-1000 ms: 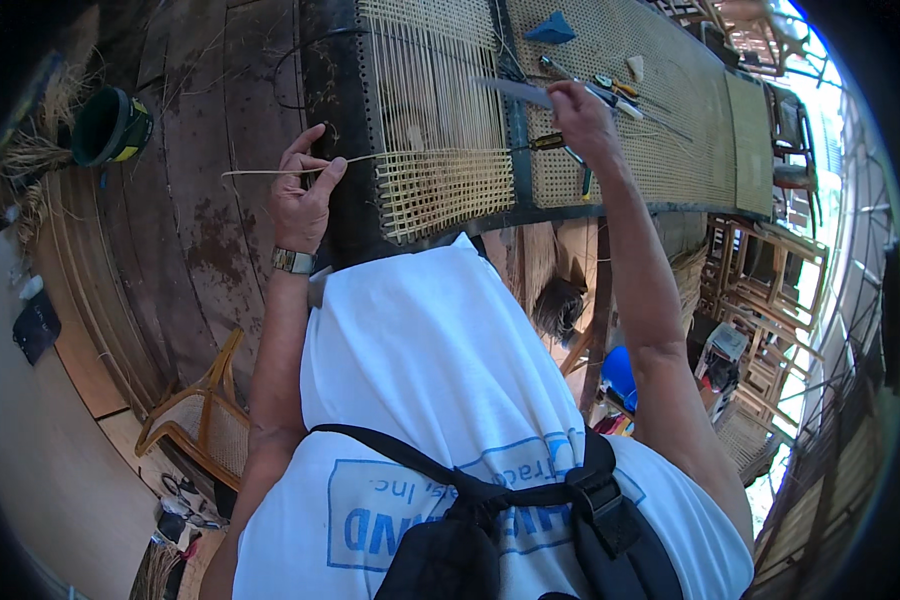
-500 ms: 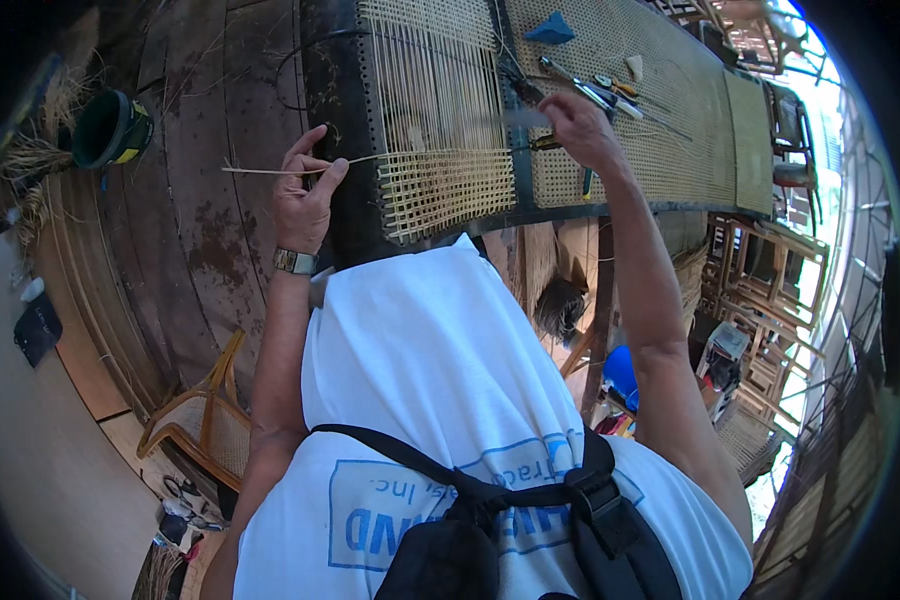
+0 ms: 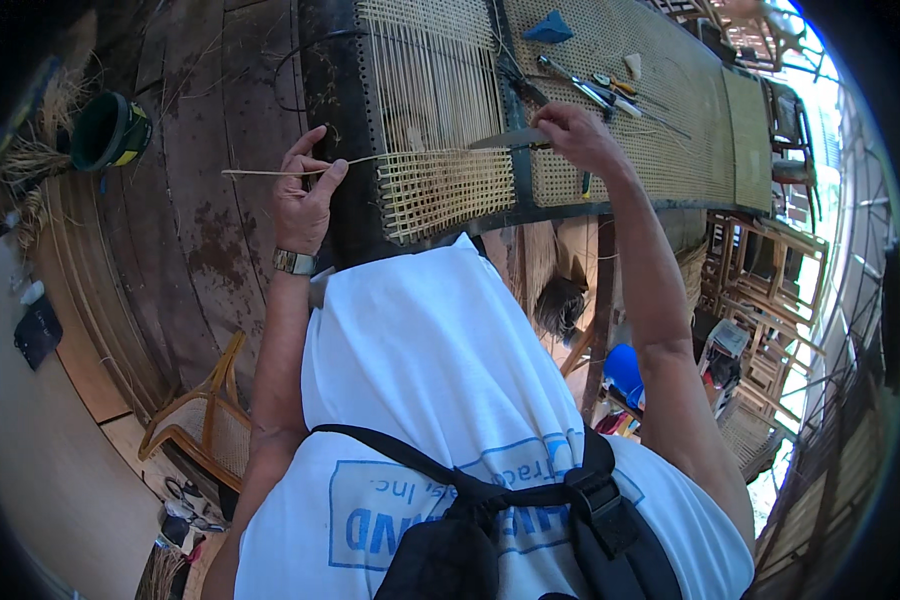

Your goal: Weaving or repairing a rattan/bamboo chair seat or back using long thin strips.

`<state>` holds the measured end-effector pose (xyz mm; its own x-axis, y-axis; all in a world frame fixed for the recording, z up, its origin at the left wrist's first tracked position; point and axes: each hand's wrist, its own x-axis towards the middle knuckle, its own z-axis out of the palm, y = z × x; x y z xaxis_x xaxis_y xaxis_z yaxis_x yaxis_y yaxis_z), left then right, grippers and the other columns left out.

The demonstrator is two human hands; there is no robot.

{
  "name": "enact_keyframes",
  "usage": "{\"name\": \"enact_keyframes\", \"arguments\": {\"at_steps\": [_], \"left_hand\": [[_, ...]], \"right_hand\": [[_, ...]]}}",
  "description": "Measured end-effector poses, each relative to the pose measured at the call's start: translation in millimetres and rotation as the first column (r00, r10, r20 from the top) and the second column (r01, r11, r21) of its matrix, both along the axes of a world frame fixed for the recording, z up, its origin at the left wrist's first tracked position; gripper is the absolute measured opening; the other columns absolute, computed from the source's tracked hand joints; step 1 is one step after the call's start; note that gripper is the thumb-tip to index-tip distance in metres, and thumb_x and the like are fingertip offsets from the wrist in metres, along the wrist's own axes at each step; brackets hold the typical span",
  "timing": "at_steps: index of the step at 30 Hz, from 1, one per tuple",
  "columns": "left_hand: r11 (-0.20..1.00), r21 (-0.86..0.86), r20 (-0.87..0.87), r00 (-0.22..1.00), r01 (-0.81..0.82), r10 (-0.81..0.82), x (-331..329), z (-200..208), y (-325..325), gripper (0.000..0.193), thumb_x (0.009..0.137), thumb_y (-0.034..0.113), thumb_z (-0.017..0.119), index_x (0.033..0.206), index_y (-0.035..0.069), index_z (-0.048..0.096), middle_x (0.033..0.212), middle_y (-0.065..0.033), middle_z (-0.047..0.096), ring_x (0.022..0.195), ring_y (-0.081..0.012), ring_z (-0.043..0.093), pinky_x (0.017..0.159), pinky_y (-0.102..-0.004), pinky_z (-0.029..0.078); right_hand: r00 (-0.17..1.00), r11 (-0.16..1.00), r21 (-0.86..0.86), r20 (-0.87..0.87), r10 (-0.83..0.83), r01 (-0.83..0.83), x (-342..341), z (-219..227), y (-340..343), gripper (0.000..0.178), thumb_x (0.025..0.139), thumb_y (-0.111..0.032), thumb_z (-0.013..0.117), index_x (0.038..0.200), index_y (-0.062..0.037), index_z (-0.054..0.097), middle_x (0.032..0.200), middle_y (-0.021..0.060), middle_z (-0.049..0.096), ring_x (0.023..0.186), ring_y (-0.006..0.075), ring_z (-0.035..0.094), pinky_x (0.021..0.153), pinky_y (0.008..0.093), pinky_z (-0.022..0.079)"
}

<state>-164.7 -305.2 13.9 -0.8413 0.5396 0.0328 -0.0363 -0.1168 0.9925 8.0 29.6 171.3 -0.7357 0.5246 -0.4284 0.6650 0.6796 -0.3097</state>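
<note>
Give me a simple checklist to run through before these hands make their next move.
1. Strand held: ok. The left hand pinches the cane strand, its loose end sticking out leftward.
2. Blade held: ok. The right hand grips the flat blade, pointing left.
3. Blade clear of the left hand: ok. They are well apart.
4. Blade touching the strands: cannot tell from this view.
5. Panel fully woven: not ok. The cane panel has a middle stretch with strands mostly running one way.
6. Loose tools off this panel: ok. Several hand tools lie on the neighbouring panel.
</note>
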Motion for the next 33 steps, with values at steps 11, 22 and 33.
{"name": "enact_keyframes", "arguments": {"at_steps": [11, 22, 33], "left_hand": [[1.0, -0.001, -0.022, 1.0, 0.0, 0.0, -0.7, 1.1, 0.5, 0.014, 0.085, 0.015, 0.078, 0.079, 0.008, 0.069, 0.135, -0.0079, 0.064, 0.125, -0.0204, 0.057, 0.101, -0.0355, 0.044], [1.0, 0.013, -0.017, 1.0, 0.002, -0.001, -0.9, -3.4, 2.1, 0.013, 0.085, 0.014, 0.079, 0.079, 0.008, 0.068, 0.135, -0.0084, 0.064, 0.124, -0.0198, 0.057, 0.102, -0.0353, 0.043], [1.0, 0.011, 0.004, 1.0, -0.012, 0.012, 1.8, 2.8, 1.5, 0.012, 0.086, 0.015, 0.079, 0.08, 0.008, 0.07, 0.134, -0.0089, 0.064, 0.126, -0.0216, 0.056, 0.104, -0.0377, 0.042]], "right_hand": [[0.962, 0.974, 0.187, -0.261, -0.076, 0.128, -3.9, -2.4, 10.3, 0.021, 0.098, -0.018, 0.057, 0.108, -0.0049, 0.07, 0.081, 0.0077, 0.067, 0.07, 0.0169, 0.06, 0.069, 0.0334, 0.049], [0.974, 0.997, -0.032, -0.214, -0.07, 0.065, -9.2, -9.5, -6.1, 0.023, 0.096, -0.021, 0.058, 0.107, -0.0045, 0.072, 0.087, 0.0106, 0.07, 0.077, 0.0192, 0.065, 0.072, 0.0345, 0.052], [0.978, 0.981, -0.181, -0.182, -0.106, 0.073, 1.1, -9.4, 3.9, 0.02, 0.101, -0.017, 0.056, 0.109, -0.0035, 0.069, 0.075, -0.0012, 0.057, 0.064, 0.007, 0.05, 0.058, 0.0236, 0.042]]}}
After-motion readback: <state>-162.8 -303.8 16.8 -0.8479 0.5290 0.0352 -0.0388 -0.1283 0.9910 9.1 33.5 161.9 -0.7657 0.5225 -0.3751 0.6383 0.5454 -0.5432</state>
